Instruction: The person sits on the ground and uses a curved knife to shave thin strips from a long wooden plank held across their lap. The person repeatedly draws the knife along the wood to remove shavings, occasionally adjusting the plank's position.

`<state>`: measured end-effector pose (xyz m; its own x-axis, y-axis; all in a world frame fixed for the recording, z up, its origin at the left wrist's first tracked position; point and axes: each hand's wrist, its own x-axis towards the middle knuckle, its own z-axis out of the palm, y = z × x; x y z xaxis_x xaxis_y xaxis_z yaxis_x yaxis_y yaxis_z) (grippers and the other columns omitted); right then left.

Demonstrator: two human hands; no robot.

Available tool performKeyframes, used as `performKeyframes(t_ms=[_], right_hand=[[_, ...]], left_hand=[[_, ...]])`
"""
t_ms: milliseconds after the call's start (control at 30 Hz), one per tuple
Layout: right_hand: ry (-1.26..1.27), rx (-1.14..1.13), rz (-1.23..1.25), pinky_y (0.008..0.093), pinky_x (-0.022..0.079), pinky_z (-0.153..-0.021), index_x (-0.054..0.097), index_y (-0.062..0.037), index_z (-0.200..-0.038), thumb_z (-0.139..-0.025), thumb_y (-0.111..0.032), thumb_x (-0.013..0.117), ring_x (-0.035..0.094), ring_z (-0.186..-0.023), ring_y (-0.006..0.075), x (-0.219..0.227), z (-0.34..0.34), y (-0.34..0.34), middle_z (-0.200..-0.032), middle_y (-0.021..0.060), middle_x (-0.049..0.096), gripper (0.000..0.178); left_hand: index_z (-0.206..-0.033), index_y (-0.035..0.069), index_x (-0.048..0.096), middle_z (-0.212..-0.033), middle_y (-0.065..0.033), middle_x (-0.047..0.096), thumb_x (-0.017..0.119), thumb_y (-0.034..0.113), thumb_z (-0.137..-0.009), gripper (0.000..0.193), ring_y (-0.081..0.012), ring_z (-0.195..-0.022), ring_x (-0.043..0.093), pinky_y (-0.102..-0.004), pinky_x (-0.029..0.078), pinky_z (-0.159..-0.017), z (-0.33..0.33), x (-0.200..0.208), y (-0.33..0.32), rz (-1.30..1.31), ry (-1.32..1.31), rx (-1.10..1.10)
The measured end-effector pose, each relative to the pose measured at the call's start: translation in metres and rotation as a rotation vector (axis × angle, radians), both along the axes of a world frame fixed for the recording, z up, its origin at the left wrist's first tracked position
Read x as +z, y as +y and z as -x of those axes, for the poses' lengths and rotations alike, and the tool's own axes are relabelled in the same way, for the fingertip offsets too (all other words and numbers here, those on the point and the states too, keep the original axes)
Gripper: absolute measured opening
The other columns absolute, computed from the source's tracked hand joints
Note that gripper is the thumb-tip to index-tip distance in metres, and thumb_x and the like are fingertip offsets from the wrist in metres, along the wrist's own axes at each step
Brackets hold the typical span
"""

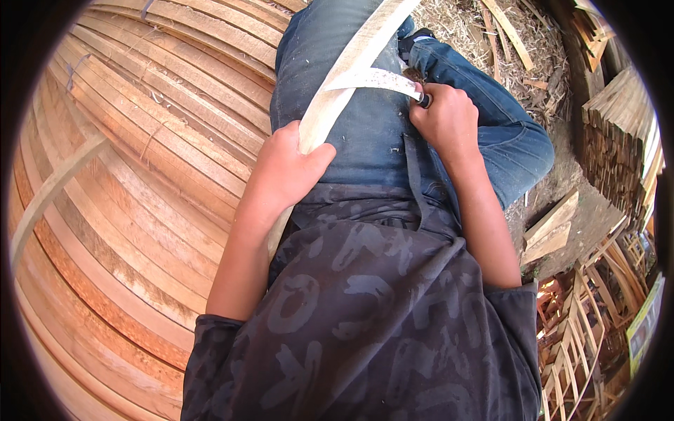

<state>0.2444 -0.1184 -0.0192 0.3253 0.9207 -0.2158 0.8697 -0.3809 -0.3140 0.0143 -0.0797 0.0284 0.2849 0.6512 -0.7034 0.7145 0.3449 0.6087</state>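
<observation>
A long pale wooden strip (pixel 351 62) runs slantwise across my lap, from beside my waist up past the top edge. My left hand (pixel 286 165) is closed round its near part, thumb on top. In my right hand (pixel 447 119) is the dark handle of a knife (pixel 382 79), gripped in a fist. The knife's broad, light, speckled blade points left across my thigh, and its tip lies at the strip, ahead of my left hand. Whether the edge bites into the wood cannot be seen. My jeans-clad leg (pixel 358 140) is beneath the strip and the blade.
Long wooden slats (pixel 161 105) lie in tied bundles on the left, with a loose curved strip (pixel 56 182) across them. Wood shavings (pixel 463 35) cover the ground ahead. On the right stand a stack of thin wood pieces (pixel 618 133) and a slatted wooden frame (pixel 572 351).
</observation>
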Motion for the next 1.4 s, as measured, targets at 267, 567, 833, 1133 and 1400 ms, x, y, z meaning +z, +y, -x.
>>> performKeyframes(t_ms=[267,567,833,1133,1400], right_hand=[[-0.166,-0.069,0.013,0.0433,0.053,-0.067,0.073,-0.0077,-0.083,-0.071,-0.023,0.064,0.065,-0.072,0.0366,-0.017,-0.026,0.017,-0.074,0.0189,0.066,0.021],[-0.021,-0.508,0.057,0.0421,0.048,-0.068,0.064,0.0066,-0.072,-0.08,-0.035,0.065,0.064,-0.071,0.0375,-0.089,-0.159,-0.047,-0.07,0.0248,0.063,0.042],[0.275,-0.416,-0.085,0.0379,0.041,-0.051,0.062,0.0041,-0.064,-0.082,-0.038,0.066,0.046,-0.043,0.027,-0.033,-0.045,-0.021,-0.048,0.0163,0.05,0.046],[-0.059,0.007,-0.02,0.0419,0.053,-0.067,0.074,-0.0113,-0.085,-0.071,-0.028,0.066,0.066,-0.07,0.0362,-0.022,-0.01,0.021,-0.072,0.0202,0.065,0.023],[-0.105,-0.236,0.084,0.0426,0.053,-0.076,0.073,-0.0067,-0.091,-0.071,-0.031,0.062,0.066,-0.081,0.0378,-0.044,-0.054,0.054,-0.084,0.0214,0.067,0.033]], left_hand=[[-0.095,-0.013,0.057,-0.088,-0.0307,0.063,0.062,0.028,-0.073,0.047,-0.0419,-0.085,0.064,-0.0441,0.05,-0.077,-0.015,0.007,-0.003,-0.115,0.227,-0.098],[-0.089,-0.009,0.059,-0.073,-0.0191,0.062,0.06,0.02,-0.073,0.033,-0.0257,-0.068,0.062,-0.0351,0.048,-0.064,-0.003,-0.01,-0.005,-0.159,0.14,-0.057],[-0.091,-0.012,0.061,-0.079,-0.0266,0.064,0.06,0.021,-0.071,0.038,-0.0362,-0.074,0.065,-0.038,0.05,-0.07,-0.002,-0.011,0.01,-0.009,-0.023,-0.027],[-0.091,-0.014,0.059,-0.083,-0.0309,0.063,0.06,0.022,-0.071,0.042,-0.0419,-0.079,0.064,-0.0424,0.05,-0.073,-0.015,-0.004,0.005,-0.095,0.101,-0.048],[-0.092,-0.015,0.058,-0.086,-0.0319,0.062,0.06,0.025,-0.073,0.044,-0.0423,-0.083,0.063,-0.0425,0.05,-0.075,-0.019,-0.002,0.005,-0.092,0.191,-0.084]])
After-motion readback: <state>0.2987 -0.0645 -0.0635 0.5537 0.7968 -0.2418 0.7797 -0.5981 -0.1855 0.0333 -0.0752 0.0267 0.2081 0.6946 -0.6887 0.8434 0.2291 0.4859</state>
